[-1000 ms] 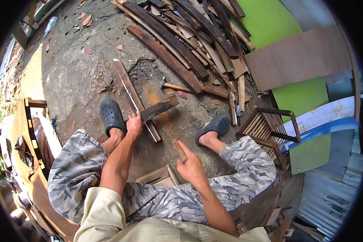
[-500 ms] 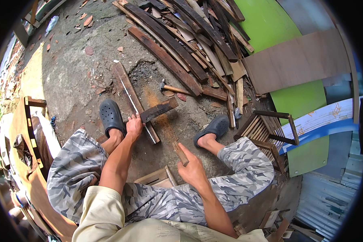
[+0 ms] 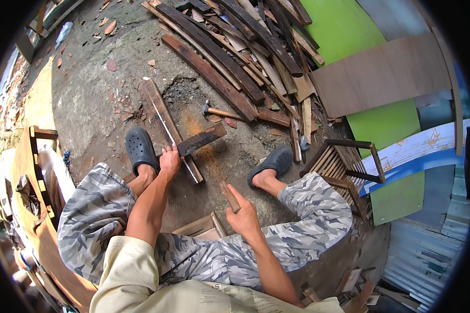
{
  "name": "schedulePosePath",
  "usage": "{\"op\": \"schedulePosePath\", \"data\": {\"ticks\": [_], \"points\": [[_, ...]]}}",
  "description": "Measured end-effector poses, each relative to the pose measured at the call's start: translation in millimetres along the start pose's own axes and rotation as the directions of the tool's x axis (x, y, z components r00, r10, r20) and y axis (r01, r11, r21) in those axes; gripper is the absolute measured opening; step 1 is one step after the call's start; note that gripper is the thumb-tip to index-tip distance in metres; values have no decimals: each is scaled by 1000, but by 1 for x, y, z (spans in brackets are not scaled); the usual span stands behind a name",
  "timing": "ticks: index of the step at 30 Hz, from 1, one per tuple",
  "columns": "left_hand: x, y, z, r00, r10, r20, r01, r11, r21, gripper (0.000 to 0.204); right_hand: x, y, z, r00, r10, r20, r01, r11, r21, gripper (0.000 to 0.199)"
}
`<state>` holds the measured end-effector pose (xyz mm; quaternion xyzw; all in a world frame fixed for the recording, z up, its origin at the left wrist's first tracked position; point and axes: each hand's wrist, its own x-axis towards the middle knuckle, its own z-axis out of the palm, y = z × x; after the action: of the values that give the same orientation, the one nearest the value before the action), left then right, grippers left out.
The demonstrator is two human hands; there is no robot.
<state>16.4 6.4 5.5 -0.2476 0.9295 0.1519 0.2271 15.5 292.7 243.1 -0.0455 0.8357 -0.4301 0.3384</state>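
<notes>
Gripping rough dark wooden block (image 3: 201, 140).

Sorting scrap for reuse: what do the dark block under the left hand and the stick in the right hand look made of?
Dark block: looks like weathered, unfinished wood, with a rough dark face and orange sawdust beside it. The left hand rests on it. Stick in the right hand: apparently bare, paler wood, a thin offcut; its grain is too small to confirm.

Short dark wood block (image 3: 201, 140) lies tilted across long plank (image 3: 171, 129).
</notes>
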Motion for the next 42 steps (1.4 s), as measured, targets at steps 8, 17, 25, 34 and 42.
{"op": "schedulePosePath", "data": {"ticks": [8, 17, 25, 34, 42], "points": [[5, 10, -9, 998, 42, -49, -44, 999, -29, 76, 90, 37, 38, 990, -95, -106, 88, 993, -72, 61], [-3, -4, -3, 998, 39, -57, -42, 998, -49, 66, 14, 11, 11, 999, -20, -34, 18, 999, -50, 61], [-6, -6, 1, 1000, 2, -26, -3, 999, -39, 73, 33, 28, 21, 993, -110, -53, 109, 994, -21, 60], [0, 10, -4, 999, 35, -40, -37, 997, -63, 72, 80, 20, 27, 994, -61, -87, 52, 993, -101, 62], [-7, -3, -3, 997, 21, -68, -23, 999, -32, 70, -16, 37, 11, 988, -131, -88, 128, 991, -33, 63]]}}
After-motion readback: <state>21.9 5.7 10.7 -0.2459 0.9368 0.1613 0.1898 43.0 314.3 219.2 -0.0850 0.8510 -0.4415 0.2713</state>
